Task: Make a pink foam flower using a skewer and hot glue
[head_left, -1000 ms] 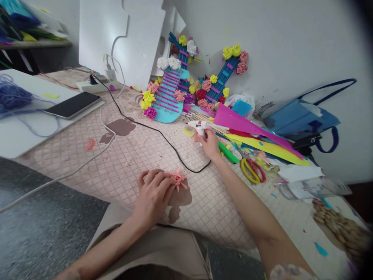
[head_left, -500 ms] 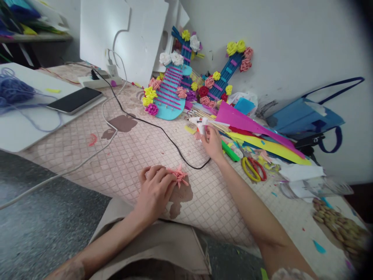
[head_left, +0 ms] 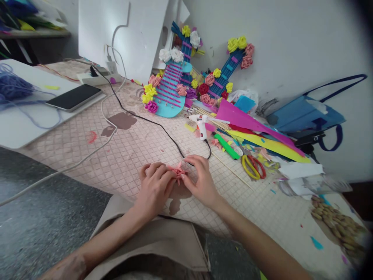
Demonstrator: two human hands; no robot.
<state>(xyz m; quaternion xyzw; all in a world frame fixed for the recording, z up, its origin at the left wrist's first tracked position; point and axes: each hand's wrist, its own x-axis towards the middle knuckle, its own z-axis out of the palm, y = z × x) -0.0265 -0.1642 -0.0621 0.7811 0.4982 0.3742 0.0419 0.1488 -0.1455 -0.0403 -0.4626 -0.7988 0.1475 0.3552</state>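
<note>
A pink paper flower [head_left: 178, 172] with pointed petals is low over the near part of the table. My left hand [head_left: 155, 182] grips its left side, the fingers curled and partly hiding it. From the right, my right hand [head_left: 202, 181] has its thumb against the flower and its forefinger at an upper petal. Beyond the hands, a white glue gun [head_left: 201, 126] rests on the table with its black cord trailing off. A thin wooden stick [head_left: 233, 171] lies to the right of my right hand.
A green cutter [head_left: 226, 146], scissors [head_left: 253, 166] and coloured paper sheets [head_left: 236, 120] lie on the right. Flower-trimmed paper guitars [head_left: 170, 91] lean at the back. On the left are a phone [head_left: 74, 97], a power strip [head_left: 99, 79] and a white cable [head_left: 72, 165].
My right hand has let go of the glue gun and come back toward me to the flower. The glue gun now lies on the table; my left hand stays on the flower.
</note>
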